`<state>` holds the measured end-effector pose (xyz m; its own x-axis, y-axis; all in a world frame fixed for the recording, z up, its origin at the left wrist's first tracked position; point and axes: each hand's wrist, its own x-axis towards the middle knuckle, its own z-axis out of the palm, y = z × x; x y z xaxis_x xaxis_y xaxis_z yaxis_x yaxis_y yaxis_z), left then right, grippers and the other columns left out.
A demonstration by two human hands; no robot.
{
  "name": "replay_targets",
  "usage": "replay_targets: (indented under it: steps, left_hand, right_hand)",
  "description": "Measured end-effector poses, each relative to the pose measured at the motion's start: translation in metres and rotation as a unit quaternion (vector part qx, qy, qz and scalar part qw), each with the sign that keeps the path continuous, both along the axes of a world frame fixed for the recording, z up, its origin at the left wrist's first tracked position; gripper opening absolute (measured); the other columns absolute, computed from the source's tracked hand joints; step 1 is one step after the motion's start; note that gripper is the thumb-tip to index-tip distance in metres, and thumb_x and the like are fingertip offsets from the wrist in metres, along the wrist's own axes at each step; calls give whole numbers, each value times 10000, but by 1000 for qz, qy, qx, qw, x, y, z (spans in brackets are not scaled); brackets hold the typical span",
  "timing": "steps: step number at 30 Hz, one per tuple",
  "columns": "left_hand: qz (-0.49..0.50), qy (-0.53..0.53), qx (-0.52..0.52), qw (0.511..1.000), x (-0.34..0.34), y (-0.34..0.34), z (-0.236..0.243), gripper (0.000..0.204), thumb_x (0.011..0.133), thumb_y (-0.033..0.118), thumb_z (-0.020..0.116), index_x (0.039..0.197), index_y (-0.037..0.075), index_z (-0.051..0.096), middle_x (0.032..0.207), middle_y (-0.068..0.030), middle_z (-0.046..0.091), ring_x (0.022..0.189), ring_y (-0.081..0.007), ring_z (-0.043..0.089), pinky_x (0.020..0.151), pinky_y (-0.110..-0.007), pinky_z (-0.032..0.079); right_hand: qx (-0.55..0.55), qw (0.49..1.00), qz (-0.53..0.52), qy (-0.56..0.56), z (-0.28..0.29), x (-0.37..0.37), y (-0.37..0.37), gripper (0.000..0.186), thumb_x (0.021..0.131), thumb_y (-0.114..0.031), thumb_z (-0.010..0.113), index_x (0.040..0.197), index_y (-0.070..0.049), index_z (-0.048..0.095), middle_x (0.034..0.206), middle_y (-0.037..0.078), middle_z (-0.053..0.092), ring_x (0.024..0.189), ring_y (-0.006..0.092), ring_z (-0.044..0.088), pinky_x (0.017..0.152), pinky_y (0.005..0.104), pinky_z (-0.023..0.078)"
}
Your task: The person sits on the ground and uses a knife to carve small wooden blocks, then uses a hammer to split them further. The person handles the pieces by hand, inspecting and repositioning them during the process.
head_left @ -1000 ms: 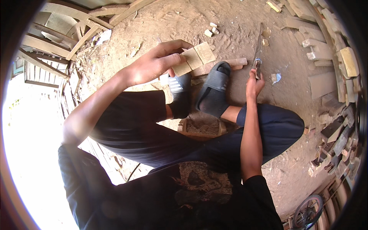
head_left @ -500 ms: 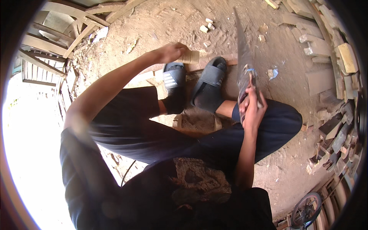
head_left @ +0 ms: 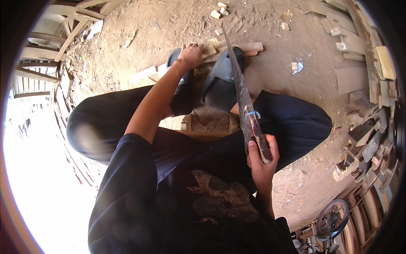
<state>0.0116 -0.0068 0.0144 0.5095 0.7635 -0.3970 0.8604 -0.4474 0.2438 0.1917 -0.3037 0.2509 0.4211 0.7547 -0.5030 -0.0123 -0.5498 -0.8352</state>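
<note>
With my left hand [head_left: 190, 56], fingers curled, I grip a pale wood block [head_left: 208, 51] at a low wooden strip [head_left: 249, 48] in front of my sandals [head_left: 220, 70]; part of the block is hidden by the hand. My right hand [head_left: 261, 163] is closed around the wooden handle [head_left: 258, 135] of a hand saw, which has a blue tie near the blade. The long saw blade [head_left: 239, 84] slants forward and left over my right sandal, its tip appearing just right of the block. Whether it touches the wood I cannot tell.
Small offcuts [head_left: 215, 14] and a blue-white scrap [head_left: 297, 67] lie on the dirt ground. Stacked timber [head_left: 353, 42] lines the right side, with a bicycle wheel [head_left: 332, 218] at lower right. Wooden frames [head_left: 72, 34] stand upper left. A low wooden piece [head_left: 213, 135] is between my legs.
My left hand has moved forward with the block, down to the strip by my feet. My right hand has drawn the saw back toward my body, tilting its tip leftward toward the block.
</note>
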Motion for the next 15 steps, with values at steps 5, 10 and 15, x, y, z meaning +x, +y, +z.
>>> replay_targets:
  steps: [5,10,15]
  left_hand:
    - [11,15,19,1000,-11,-3,9,627,848,504,546,1260,33,505,1143,-181,636,1132,-308,581,1024,-493,358]
    - [54,10,29,998,1,-6,13,689,801,590,580,1237,57,548,1028,-153,683,1029,-299,637,1016,-476,367]
    - [40,34,12,999,-5,-1,4,622,796,583,606,1159,79,627,1021,-141,685,1024,-285,637,1023,-492,351]
  right_hand:
    - [-26,999,33,12,1,-9,10,182,871,-84,662,989,-26,535,703,-14,540,624,30,468,570,215,381]
    - [-12,998,60,-17,4,-18,12,182,873,-80,658,983,-28,522,658,-6,542,591,33,475,532,228,372]
    - [-32,993,106,-39,8,-20,15,200,873,-77,653,996,-28,503,618,13,543,560,41,488,508,239,370]
